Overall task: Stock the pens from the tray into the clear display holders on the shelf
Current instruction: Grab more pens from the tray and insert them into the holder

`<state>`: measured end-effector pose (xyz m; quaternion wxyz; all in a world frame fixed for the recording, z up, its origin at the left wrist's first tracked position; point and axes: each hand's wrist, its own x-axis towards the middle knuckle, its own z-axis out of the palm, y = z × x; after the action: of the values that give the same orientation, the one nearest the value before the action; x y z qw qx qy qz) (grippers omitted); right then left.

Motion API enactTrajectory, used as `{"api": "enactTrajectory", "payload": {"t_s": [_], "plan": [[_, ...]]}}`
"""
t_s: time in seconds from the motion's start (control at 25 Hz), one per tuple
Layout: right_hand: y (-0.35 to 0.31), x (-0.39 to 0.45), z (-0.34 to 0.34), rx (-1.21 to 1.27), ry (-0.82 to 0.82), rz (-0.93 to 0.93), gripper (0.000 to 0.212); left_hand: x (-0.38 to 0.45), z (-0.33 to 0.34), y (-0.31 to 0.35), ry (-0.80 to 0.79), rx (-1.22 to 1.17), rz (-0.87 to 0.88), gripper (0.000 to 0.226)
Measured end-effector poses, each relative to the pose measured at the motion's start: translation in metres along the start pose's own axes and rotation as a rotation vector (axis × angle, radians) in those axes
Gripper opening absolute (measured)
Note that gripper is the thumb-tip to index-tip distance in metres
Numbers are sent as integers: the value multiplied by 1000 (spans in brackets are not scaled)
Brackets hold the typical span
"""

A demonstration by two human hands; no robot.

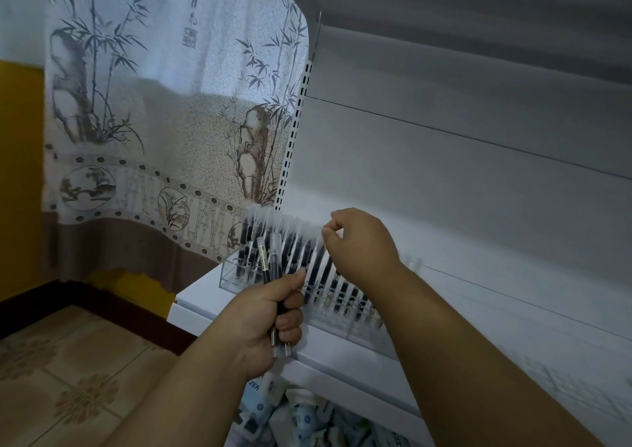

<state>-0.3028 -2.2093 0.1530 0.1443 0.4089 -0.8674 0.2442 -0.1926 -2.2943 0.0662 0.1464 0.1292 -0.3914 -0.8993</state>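
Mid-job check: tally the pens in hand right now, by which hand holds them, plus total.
Black pens with clear caps gripped in left hand: 2 visible
Same kind of pen pinched by right hand over clear display holder: 1
Total: 3. Racked pens too blurred to count.

Black pens with clear caps [273, 268] stand bunched upright in my left fist, caps up. More of them [318, 261] lean in tight rows inside the clear display holder [229, 277] on the white shelf [342, 354].
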Motion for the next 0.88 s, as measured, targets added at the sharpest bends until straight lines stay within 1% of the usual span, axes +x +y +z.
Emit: {"api": "enactTrajectory", "payload": {"t_s": [0.04, 0.08, 0.12, 0.16, 0.24, 0.28, 0.32, 0.36, 0.44, 0.52, 0.56, 0.6, 0.64, 0.68, 0.76, 0.88], "plan": [[1, -4, 1, 20, 82, -37, 23, -1, 0, 0, -1, 10, 2, 29], [0, -8, 3, 97, 159, -83, 22, -2, -1, 0, -4, 21, 6, 29], [-3, -11, 3, 207, 183, -119, 20, -2, 0, 0, -4, 33, 18, 29], [-6, -12, 3, 332, 123, -125, 18, -2, 1, 0, 2, 47, 33, 29], [-17, -17, 4, 521, -120, -57, 20, 0, 4, -3, 20, 101, 67, 30], [-19, -18, 4, 549, -194, -35, 21, 0, 7, -4, 19, 135, 84, 30], [-18, -17, 4, 550, -217, -21, 20, 0, 10, -4, 12, 166, 100, 30], [-17, -17, 2, 553, -209, -7, 19, -1, 11, -3, 3, 188, 108, 30], [-11, -16, -3, 623, -140, 48, 16, -2, 11, 1, -7, 210, 101, 30], [1, -12, -11, 730, 22, 128, 13, -2, 6, 4, 19, 211, 82, 36], [7, -9, -16, 731, 138, 144, 12, -2, 3, 5, 45, 199, 74, 39], [13, -6, -19, 671, 245, 137, 12, -1, 0, 5, 77, 184, 68, 40], [18, -5, -19, 571, 319, 108, 13, -1, -2, 4, 108, 167, 61, 40], [20, -5, -16, 464, 359, 65, 14, 1, -3, 3, 128, 146, 50, 39], [21, -8, -7, 319, 381, -22, 15, 5, -4, 2, 138, 103, 35, 37], [21, -10, 3, 209, 357, -102, 13, 9, -3, 1, 130, 52, 28, 36]]}}
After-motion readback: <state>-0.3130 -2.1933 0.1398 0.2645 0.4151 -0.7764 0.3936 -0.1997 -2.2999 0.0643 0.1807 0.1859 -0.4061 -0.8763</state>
